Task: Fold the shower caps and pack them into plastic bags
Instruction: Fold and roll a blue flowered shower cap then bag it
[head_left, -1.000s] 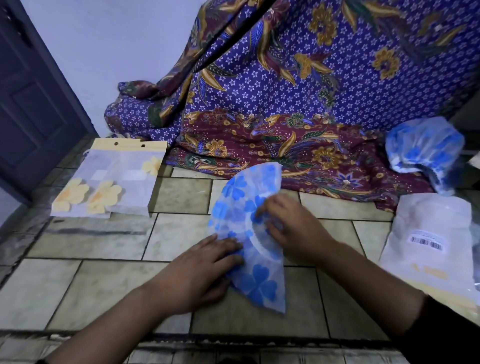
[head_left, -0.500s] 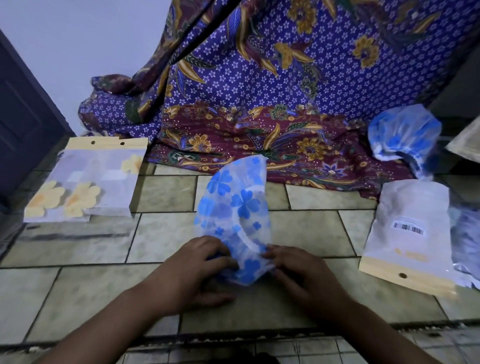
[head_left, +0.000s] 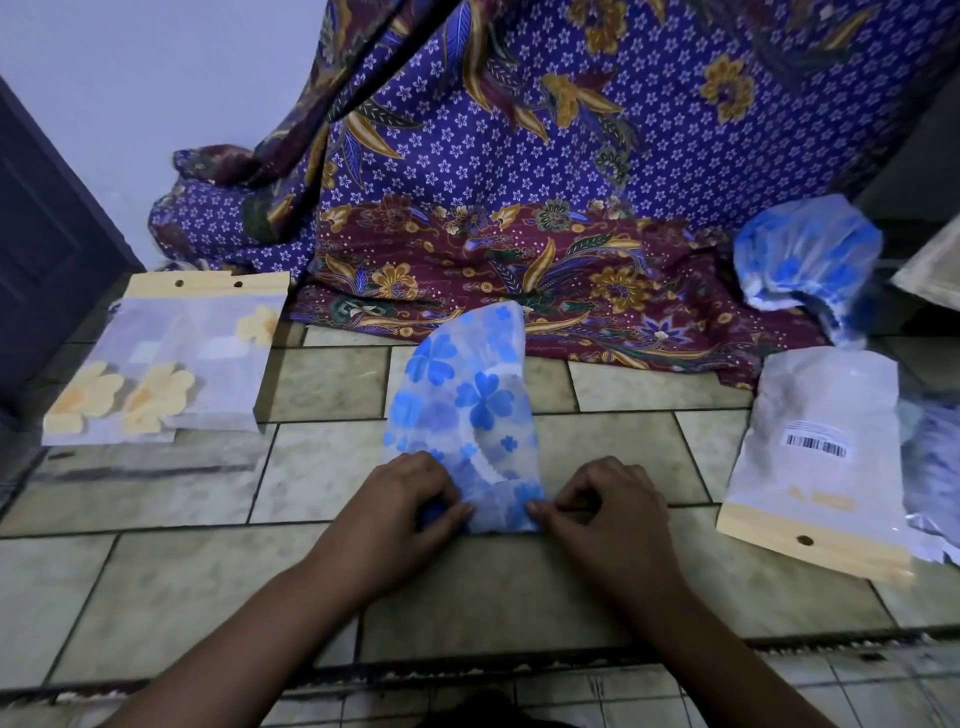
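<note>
A translucent shower cap with blue flowers (head_left: 467, 405) lies folded into a narrow curved shape on the tiled floor (head_left: 156, 582), its far tip touching the batik cloth. My left hand (head_left: 400, 512) pinches its near left corner and my right hand (head_left: 605, 512) pinches its near right corner, fingers curled. A plastic bag with a barcode label and a yellow header strip (head_left: 815, 457) lies to the right. Another blue-flowered shower cap (head_left: 808, 260) sits unfolded at the back right.
Packed bags with yellow-flower caps (head_left: 156, 364) lie at the left. A purple and maroon batik cloth (head_left: 519, 208) drapes across the back. A dark door (head_left: 41, 249) stands at the far left. More plastic packaging (head_left: 930, 467) lies at the right edge.
Both hands have moved down to the near end of the cap and now pinch its two corners. The near end has been drawn in, so the cap looks shorter.
</note>
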